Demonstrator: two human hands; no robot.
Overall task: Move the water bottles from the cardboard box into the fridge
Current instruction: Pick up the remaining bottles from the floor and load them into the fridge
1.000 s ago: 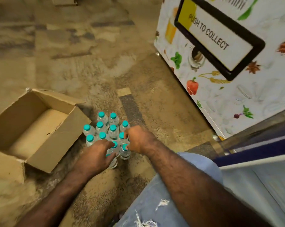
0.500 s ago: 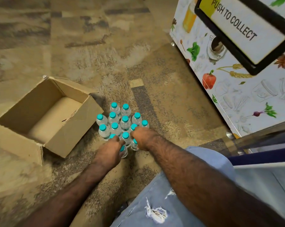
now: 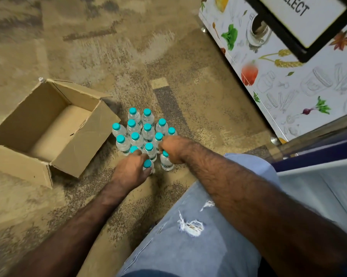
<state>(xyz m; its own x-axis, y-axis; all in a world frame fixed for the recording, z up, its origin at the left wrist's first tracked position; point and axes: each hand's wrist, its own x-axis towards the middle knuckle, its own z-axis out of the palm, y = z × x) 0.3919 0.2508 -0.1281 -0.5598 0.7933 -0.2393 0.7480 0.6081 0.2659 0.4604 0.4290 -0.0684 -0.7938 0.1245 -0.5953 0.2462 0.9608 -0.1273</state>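
Several small clear water bottles (image 3: 142, 128) with teal caps stand upright in a tight cluster on the carpet, right of an open cardboard box (image 3: 72, 148) with nothing visible inside. My left hand (image 3: 131, 171) grips the nearest bottle (image 3: 148, 164) by its neck at the cluster's front. My right hand (image 3: 173, 148) grips another bottle (image 3: 166, 161) at the front right, fingers curled round its top. The fridge's open door (image 3: 316, 170) shows at the right edge; its inside is out of view.
A white cabinet (image 3: 278, 76) printed with vegetables and a black-framed sign stands at the upper right on short feet. My knee in light blue torn jeans (image 3: 198, 226) fills the lower middle. Patterned brown carpet (image 3: 108, 47) stretches beyond the box.
The camera has tipped down and closer. Both hands have settled lower onto the two front bottles and closed round their tops. The cluster and box have stayed in place.
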